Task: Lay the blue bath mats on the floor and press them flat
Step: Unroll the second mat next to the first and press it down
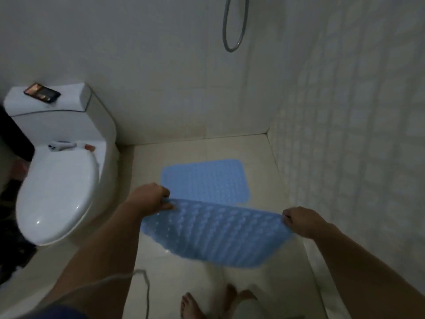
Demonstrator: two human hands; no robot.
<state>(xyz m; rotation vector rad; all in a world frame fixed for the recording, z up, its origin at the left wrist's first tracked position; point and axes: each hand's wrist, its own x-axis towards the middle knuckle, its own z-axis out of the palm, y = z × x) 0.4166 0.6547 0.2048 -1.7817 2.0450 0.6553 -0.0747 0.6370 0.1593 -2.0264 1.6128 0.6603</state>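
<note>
One blue bath mat (207,180) lies flat on the tiled floor near the far wall. A second blue bath mat (213,233), studded with bumps, hangs in the air in front of it and sags toward me. My left hand (150,199) pinches its upper left corner. My right hand (301,221) grips its upper right corner. The held mat covers the near edge of the flat one.
A white toilet (59,187) with shut lid stands at the left; a phone (42,92) lies on its tank. A shower hose (234,26) hangs on the far wall. A tiled wall (345,134) runs along the right. My bare feet (207,302) and a thin cable (145,284) are at the bottom.
</note>
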